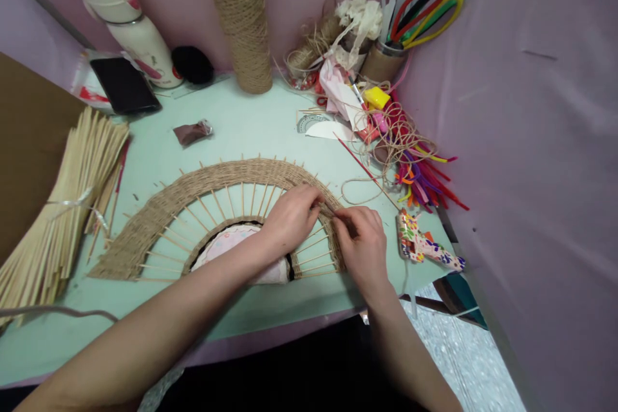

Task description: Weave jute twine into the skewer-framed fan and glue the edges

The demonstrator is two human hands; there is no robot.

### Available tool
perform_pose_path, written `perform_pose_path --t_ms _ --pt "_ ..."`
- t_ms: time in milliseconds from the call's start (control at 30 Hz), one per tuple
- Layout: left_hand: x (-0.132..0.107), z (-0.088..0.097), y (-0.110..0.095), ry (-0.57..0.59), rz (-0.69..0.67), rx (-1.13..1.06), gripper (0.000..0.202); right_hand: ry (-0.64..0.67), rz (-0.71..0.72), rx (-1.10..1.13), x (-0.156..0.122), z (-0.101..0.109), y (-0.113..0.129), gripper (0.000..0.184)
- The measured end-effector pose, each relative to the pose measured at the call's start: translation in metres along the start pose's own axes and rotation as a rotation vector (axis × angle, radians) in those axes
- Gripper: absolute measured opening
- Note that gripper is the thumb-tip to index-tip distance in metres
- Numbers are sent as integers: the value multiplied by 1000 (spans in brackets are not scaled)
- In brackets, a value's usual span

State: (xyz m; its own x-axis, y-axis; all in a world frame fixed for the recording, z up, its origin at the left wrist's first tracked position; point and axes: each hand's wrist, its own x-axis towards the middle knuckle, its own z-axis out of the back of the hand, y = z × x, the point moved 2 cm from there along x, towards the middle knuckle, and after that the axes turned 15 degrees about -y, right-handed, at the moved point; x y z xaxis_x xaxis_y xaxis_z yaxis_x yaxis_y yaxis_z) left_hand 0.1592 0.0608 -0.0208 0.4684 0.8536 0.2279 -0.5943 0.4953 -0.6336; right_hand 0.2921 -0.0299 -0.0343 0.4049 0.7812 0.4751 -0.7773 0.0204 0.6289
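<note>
A half-round woven piece of jute twine over thin wooden sticks lies flat on the pale green table. Both hands work at its right end. My left hand rests on the woven band, fingers curled and pressing on the twine and sticks. My right hand is closed in a pinch right beside it, holding a strand of twine at the band's edge. A pinkish paper half-disc sits at the centre of the piece, partly hidden by my left forearm.
A bundle of wooden sticks lies at the left. A tall jute spool, a bottle and a phone stand at the back. Pipe cleaners, loose twine and a patterned glue gun crowd the right side.
</note>
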Motion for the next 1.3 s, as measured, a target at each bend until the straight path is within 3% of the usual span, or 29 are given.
perform_pose_path --t_ms 167,600,1033,1300 --pt "1 -1 -2 49 -70 63 13 37 7 -38 -1 -1 -1 9" --pt "-2 0 2 44 -84 48 9 26 0 -18 -2 1 -4 11" --pt "-1 -1 -1 68 5 -11 9 35 6 -21 -2 5 -5 8" --pt "1 -1 5 58 -76 -1 10 75 60 -13 -7 10 -7 15"
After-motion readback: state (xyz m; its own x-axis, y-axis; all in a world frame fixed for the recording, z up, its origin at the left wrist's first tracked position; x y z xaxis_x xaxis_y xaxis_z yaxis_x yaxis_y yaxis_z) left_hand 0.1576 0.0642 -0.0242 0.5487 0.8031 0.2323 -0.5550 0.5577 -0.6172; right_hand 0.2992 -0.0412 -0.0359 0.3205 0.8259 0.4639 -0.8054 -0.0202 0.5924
